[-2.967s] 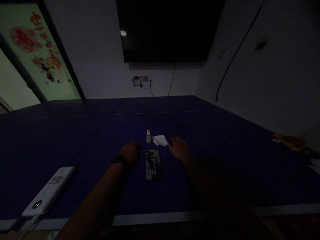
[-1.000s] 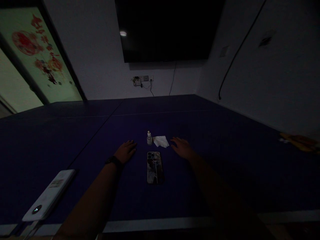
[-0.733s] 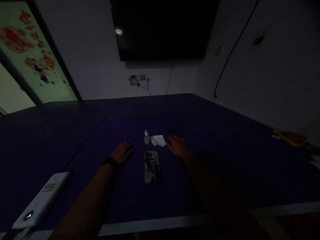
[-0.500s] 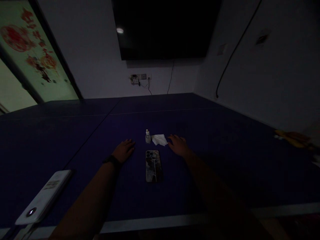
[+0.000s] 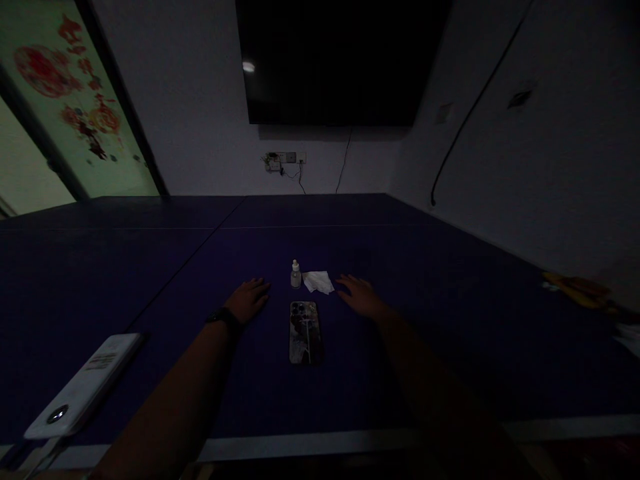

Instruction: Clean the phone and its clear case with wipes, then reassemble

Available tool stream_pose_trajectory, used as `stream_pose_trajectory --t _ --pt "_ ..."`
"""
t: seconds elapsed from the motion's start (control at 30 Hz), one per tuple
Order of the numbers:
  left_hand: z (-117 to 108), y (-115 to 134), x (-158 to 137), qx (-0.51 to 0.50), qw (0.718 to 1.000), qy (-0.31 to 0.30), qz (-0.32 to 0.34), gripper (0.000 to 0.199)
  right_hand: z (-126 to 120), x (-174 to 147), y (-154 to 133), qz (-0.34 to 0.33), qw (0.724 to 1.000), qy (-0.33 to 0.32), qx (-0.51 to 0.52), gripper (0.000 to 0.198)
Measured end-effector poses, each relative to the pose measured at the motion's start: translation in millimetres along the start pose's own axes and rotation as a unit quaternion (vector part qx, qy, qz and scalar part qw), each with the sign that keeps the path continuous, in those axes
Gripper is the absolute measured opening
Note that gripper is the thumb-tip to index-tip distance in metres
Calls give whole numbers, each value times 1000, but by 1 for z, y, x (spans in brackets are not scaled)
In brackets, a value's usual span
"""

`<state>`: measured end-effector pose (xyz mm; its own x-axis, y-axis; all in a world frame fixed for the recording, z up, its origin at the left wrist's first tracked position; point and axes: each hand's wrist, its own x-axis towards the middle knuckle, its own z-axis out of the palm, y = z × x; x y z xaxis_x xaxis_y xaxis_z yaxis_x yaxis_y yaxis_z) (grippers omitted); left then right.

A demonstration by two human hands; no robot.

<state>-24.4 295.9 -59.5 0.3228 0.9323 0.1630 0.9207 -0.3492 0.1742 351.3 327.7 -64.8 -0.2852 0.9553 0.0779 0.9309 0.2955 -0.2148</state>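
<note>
My left hand (image 5: 248,299) lies flat on the dark blue table, fingers spread, with a dark band on its wrist. Across from it, my right hand (image 5: 357,295) rests open on the table, its fingertips close beside a white tissue (image 5: 318,281). Between the hands, a small dropper bottle (image 5: 295,275) with a white cap stands upright, just left of the tissue. Nearer to me lies a phone (image 5: 305,333), back side up, with a patterned dark case and its camera lenses at the far end. Neither hand holds anything.
A white power bank (image 5: 85,387) with a cable lies at the table's left front. Yellow cloth-like items (image 5: 577,288) sit at the right edge. Beyond the blue table (image 5: 320,400), a dark television (image 5: 340,60) hangs over wall sockets (image 5: 285,159).
The camera view has tilted and shifted slightly. Both hands, the bottle, the tissue and the phone keep their places on the table.
</note>
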Motion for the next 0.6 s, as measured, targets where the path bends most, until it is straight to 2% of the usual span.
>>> stream_pose_trajectory --t 0.6 --pt "0 1 -1 -2 1000 -1 -6 56 0 -4 3 -16 999 -21 30 51"
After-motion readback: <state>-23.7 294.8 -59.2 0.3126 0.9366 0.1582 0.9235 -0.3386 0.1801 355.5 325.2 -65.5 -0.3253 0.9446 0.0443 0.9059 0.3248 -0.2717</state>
